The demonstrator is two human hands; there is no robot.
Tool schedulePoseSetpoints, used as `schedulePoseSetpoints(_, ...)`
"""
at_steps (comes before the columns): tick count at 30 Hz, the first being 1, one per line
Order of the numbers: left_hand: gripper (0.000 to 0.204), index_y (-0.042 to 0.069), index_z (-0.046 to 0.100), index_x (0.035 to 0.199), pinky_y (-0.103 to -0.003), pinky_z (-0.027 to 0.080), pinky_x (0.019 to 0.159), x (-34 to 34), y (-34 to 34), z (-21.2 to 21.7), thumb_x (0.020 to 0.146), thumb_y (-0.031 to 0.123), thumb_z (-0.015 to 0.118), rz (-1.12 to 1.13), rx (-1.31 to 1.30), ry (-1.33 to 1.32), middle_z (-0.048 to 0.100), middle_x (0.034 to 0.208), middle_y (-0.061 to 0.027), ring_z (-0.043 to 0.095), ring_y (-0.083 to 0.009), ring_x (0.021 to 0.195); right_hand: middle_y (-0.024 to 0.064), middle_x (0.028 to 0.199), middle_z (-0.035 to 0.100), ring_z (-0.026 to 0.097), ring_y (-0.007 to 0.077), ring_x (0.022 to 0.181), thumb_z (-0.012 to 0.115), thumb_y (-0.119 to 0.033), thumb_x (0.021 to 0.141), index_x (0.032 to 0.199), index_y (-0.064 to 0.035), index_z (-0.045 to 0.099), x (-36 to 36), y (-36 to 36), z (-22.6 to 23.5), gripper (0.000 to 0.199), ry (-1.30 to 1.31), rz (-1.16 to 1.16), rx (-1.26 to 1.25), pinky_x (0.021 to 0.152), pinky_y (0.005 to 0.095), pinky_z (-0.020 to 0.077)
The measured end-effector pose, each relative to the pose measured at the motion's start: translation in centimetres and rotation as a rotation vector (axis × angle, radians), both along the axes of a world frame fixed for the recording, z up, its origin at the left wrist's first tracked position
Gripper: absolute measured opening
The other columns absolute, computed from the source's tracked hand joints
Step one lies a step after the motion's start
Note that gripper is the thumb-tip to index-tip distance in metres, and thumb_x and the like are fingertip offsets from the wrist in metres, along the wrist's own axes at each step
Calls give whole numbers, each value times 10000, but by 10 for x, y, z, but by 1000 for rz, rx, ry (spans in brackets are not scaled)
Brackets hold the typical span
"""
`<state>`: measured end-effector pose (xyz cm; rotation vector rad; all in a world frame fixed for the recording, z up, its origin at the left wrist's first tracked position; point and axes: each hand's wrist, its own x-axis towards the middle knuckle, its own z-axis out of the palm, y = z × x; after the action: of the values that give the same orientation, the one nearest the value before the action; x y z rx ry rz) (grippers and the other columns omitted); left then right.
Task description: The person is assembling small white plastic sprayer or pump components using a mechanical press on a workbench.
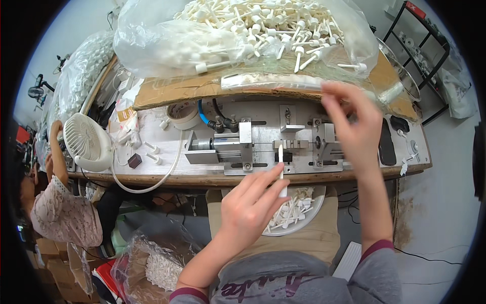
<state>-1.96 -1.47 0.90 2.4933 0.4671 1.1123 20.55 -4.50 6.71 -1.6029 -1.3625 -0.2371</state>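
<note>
My left hand (249, 206) is closed on a slim white plastic stick (281, 161), which stands nearly upright from my fingers. The stick's top end reaches up to the small metal block (291, 144) in the middle of the metal fixture (243, 144). Higher and to the right, my right hand (356, 121) is slightly blurred near the cardboard's front edge. Its thumb and finger meet in a pinch, and whatever is between them cannot be made out. Below my left hand, a white bowl (316, 218) of white plastic pieces (293, 207) rests on my lap.
Capped white sticks (298, 30) are heaped on a cardboard sheet (177, 91) behind the fixture. A fan (87, 142) and a tape roll (183, 114) stand left; a phone (387, 144) lies right. Another person (66, 207) is at far left. A plastic-lined box (162, 271) holds more pieces.
</note>
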Motion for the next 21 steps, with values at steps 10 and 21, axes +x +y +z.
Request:
schedulePoseSetpoints(10,309,62,715,975,-284,486,587,40,13,-30,692,141,812,15,157,246,693,1227,-87,639,-166,601,60,1060,625,637,254,989,585,-43,813,995,-82,692,101,108,21,215,-1006,139,-375,816,384,545)
schedulePoseSetpoints(21,287,3,707,997,-282,466,591,47,11,-18,747,133,760,27,256,354,694,1191,-148,621,-158,598,-17,755,624,548,53,687,649,-242,971,977,-13,697,88,73,9,234,322,258,31,617,229,441)
